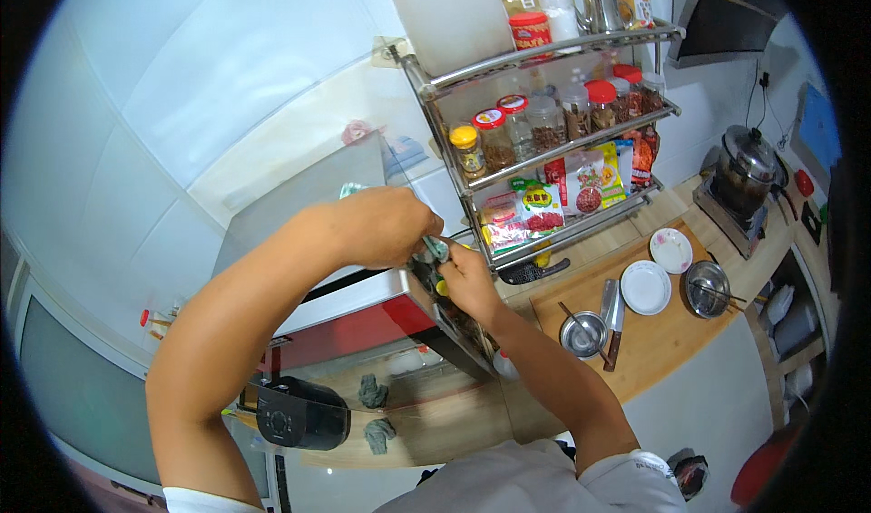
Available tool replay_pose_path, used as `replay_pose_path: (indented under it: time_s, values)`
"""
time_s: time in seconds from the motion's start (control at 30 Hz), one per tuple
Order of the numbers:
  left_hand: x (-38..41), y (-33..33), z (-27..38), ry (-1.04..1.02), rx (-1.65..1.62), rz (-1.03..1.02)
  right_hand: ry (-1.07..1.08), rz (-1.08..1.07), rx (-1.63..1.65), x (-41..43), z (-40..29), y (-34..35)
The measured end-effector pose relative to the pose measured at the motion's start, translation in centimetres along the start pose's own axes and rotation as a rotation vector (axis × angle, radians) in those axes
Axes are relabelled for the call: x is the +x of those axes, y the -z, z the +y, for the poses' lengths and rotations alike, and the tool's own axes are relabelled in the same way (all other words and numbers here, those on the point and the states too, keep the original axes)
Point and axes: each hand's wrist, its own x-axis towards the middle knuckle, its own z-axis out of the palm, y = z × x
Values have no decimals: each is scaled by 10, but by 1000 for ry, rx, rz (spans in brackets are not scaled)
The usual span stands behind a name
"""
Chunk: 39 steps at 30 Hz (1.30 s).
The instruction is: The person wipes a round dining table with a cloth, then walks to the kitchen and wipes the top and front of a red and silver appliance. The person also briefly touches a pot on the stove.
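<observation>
My left hand (pixel 384 227), its fingers curled, is over the near right corner of a large box-shaped appliance (pixel 306 186) with a grey top and a dark red front. A crumpled green-and-white cloth (pixel 436 248) shows between the two hands. My right hand (pixel 469 278) pinches the cloth's near side with thumb and fingers, beside the appliance's right side. My left fingers are closed at the cloth's other side, mostly hidden by the back of the hand. Another greenish-white bit of cloth (pixel 352 189) shows behind the left wrist.
A metal rack (pixel 554 156) with jars and food packets stands behind. To the right, a wooden board (pixel 656 350) bears two knives (pixel 615 309), steel bowls (pixel 583 334) and white dishes (pixel 646 287). A lidded pot (pixel 743 166) is farther right; a black cooker (pixel 301 414) stands lower left.
</observation>
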Motion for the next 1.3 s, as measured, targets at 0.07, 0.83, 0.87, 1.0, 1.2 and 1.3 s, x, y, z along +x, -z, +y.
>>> replay_pose_path:
  time_s: [0.07,0.83,0.87,1.0,1.2,1.3]
  values:
    - [-28,-2,-1,-7,-86,64,-8,-88,165,-6,-40,9]
    - [-288,-183,-56,270,-243,892,882,-642,-885,-4,-213,-135]
    - [-286,-181,-53,256,-220,887,888,-634,-847,-3,-211,-130]
    - [-246,-168,-38,122,-189,924,841,-601,-954,-4,-227,-82]
    - [-172,-155,-15,3,-137,1035,742,-578,-1077,-7,-238,-14]
    - [-155,-152,-5,-10,-190,1017,704,-543,-1081,-15,-235,-9]
